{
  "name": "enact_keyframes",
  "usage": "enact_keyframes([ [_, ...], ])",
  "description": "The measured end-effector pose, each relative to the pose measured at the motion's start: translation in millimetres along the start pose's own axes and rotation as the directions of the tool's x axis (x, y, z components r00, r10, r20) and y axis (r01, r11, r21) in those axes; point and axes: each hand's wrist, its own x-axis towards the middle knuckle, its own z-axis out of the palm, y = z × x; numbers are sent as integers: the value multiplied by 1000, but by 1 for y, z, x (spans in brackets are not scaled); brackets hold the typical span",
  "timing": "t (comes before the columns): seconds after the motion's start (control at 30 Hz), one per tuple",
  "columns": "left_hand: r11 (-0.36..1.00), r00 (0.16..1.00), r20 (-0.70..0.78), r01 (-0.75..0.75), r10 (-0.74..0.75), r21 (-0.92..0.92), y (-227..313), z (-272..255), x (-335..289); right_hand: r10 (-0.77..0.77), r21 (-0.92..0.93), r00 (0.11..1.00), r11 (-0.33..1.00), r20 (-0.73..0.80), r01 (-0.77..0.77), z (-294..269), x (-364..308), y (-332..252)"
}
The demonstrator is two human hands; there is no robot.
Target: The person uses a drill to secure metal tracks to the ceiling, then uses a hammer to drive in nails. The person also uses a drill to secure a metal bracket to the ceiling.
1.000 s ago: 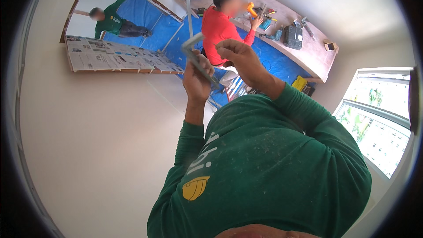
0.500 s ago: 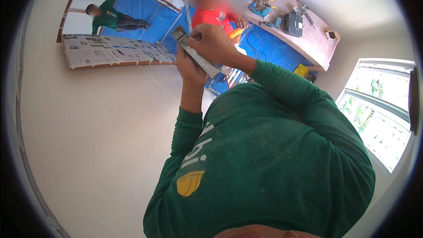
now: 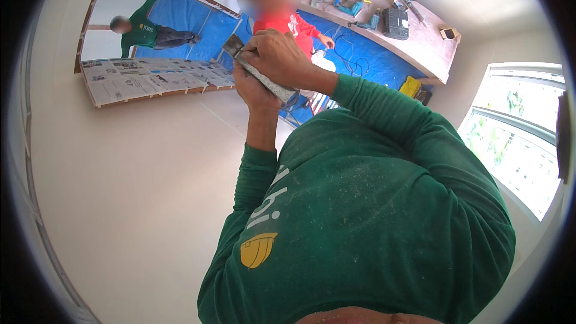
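Observation:
At chest height, my left hand (image 3: 259, 93) is wrapped from below around a long, narrow, grey-white speckled slab (image 3: 273, 86). A dark flat metal plate (image 3: 233, 45) sticks out at the slab's far left end. My right hand (image 3: 283, 60) lies over the slab, its fingers curled and pressed together close to the metal plate. Whether these fingers pinch the plate or some other small part is hidden. Both hands are close together, and the slab slants down to the right between them.
Beyond my hands sits a co-worker in red (image 3: 279, 21). Another person in green (image 3: 144, 35) shows through a framed opening, above a newspaper-covered ledge (image 3: 156, 81). A workbench (image 3: 414, 51) bears power tools and a black case (image 3: 396, 23). Blue sheeting (image 3: 384, 63) covers the floor. A window (image 3: 510, 132) is at right.
My right hand has shifted slightly left and down, covering more of the slab. The co-worker's hand has moved, and the orange-yellow thing near it no longer shows.

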Motion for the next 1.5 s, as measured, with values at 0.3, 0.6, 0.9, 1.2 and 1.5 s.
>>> enact_keyframes([
  [0.3, 999, 998, 51, -34, 32, 40, 6, 1, 5, 2, 95, 999, 995, -41, 2, 10, 4, 1],
  [0.6, 999, 999, 19, -43, 42, 34, 2, -3, 4, 74, 172, 997, 982, -6, -72, 9, 2, 0],
  [0.9, 880, 966, 89, -257, 242, 399, -1, -1, 4, 172, 242, 985, 956, -9, -164, 8, 6, 0],
  [1.2, 737, 961, 266, -234, 76, 634, 37, 11, -7, -243, 57, 968, 968, -56, 246, -27, 9, 12],
  [1.5, 740, 973, 221, -192, 59, 645, 43, 7, -12, 87, 340, 995, 935, 43, -96, -33, 1, -15],
])
